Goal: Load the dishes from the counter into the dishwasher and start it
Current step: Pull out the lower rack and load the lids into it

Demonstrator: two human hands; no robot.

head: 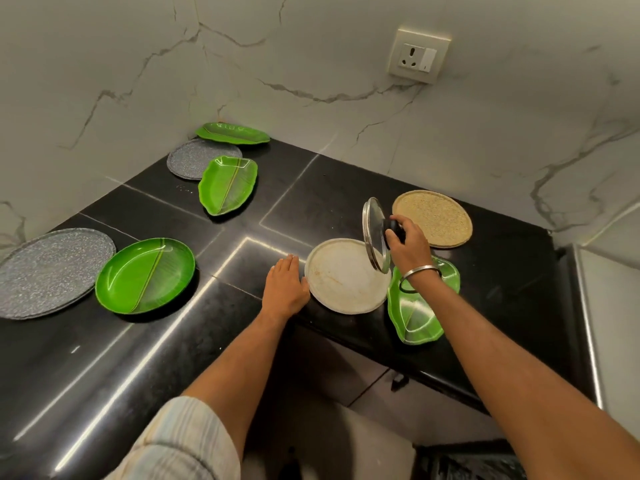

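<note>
Black bench near front edge: glass lid (pixel 375 235) held upright by knob in right hand (pixel 405 242), likely light, rigid, breakable; left hand (pixel 284 287) flat, touching cream plate (pixel 346 276).

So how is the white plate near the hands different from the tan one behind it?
The white plate looks smooth, pale and faintly smudged; the tan plate has a grainy, speckled surface. The white plate lies near the counter's front edge with the left hand touching its rim, while nothing touches the tan plate near the wall. The tilted glass lid partly hides the white plate, not the tan one. Both are round and lie flat.
</note>
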